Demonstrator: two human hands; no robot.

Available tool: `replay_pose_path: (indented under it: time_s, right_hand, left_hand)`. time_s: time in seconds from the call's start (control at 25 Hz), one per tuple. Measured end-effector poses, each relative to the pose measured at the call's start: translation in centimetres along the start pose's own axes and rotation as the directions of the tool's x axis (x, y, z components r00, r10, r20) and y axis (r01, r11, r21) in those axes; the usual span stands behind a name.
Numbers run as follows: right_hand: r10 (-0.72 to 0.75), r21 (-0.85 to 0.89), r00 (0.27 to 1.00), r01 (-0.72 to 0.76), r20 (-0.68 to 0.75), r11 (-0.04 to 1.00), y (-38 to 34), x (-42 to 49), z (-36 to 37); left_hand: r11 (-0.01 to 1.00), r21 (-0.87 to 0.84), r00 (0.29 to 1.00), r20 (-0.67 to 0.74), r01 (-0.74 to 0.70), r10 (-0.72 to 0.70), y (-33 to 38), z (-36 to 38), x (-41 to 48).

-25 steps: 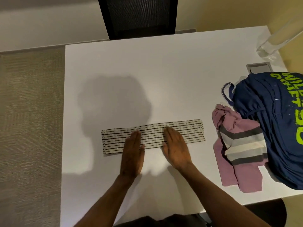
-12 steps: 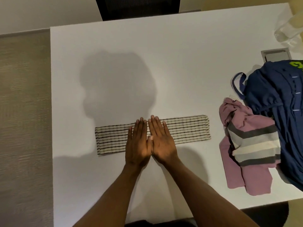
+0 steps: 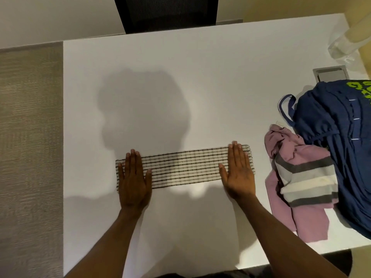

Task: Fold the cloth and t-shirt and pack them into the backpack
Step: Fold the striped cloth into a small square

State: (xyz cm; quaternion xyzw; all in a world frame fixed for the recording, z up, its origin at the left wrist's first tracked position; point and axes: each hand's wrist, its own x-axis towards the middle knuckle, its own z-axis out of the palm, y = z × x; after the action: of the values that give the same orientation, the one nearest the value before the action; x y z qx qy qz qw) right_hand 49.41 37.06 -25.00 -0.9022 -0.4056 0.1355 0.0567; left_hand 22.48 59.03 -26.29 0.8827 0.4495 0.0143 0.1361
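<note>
dim, warm light from behind the person casts a broad soft shadow across the white surface (image 3: 220,77), with slight softness and wide-angle bending at the edges.

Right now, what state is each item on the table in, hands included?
Striped cloth: folded into a long narrow strip, flat on the table.
Left hand: open, palm down on the cloth's left end.
Right hand: open, palm down on the cloth's right end.
T-shirt: crumpled, unfolded, lying against the backpack.
Backpack: lying slumped at the table's right edge; opening not visible.
</note>
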Motion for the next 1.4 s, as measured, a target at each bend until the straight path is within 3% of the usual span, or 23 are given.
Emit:
replay_pose_path:
  time_s: [0.12, 0.24, 0.32, 0.44, 0.52, 0.72, 0.92, 1.2, 1.4]
  right_hand:
    - [0.013, -0.005, 1.000, -0.013, 0.006, 1.000, 0.3, -0.1, 0.1]
    - [0.047, 0.025, 0.998, -0.046, -0.040, 0.999, -1.9, -0.1, 0.0]
    - [-0.057, 0.039, 0.995, 0.060, -0.085, 0.997, -4.5, -0.2, 0.4]
    - [-0.312, 0.016, 0.950, 0.312, 0.001, 0.950, -9.6, -0.2, 1.5]
    - [-0.385, 0.023, 0.921, 0.385, 0.063, 0.923, -11.6, -0.3, 2.5]
    - [-0.231, 0.001, 0.973, 0.231, 0.013, 0.973, -8.8, -0.5, 2.9]
    - [-0.013, 0.006, 1.000, 0.013, -0.022, 1.000, -0.5, -0.8, 0.7]
    - [0.009, -0.019, 1.000, -0.009, 0.023, 1.000, 1.0, -1.5, 0.4]
    - [-0.002, -0.023, 0.999, 0.003, 0.040, 1.000, 1.5, -2.9, 0.7]
  left_hand:
    - [0.999, 0.033, 0.999, -0.002, 0.032, -0.032, -0.6, -0.4, -0.1]
    - [0.993, -0.041, 0.993, -0.027, 0.110, -0.111, 1.2, -0.8, 0.0]
    - [0.993, -0.108, 0.998, -0.024, 0.046, -0.049, 3.7, -0.9, 0.4]
    - [0.959, -0.220, 0.981, 0.038, -0.179, 0.191, 7.7, 0.1, 0.2]
    - [0.955, -0.236, 0.972, 0.108, -0.180, 0.210, 8.9, 1.2, 0.0]
    - [0.976, -0.099, 0.973, 0.101, -0.196, 0.206, 6.2, 1.9, -0.3]
    - [0.997, 0.006, 0.997, 0.029, -0.077, 0.077, 0.1, 0.0, -0.2]
    - [0.995, 0.034, 0.993, -0.067, 0.095, -0.093, -3.4, -2.7, 1.5]
    - [0.994, -0.049, 0.988, 0.128, 0.095, -0.088, -5.4, -5.7, 2.6]
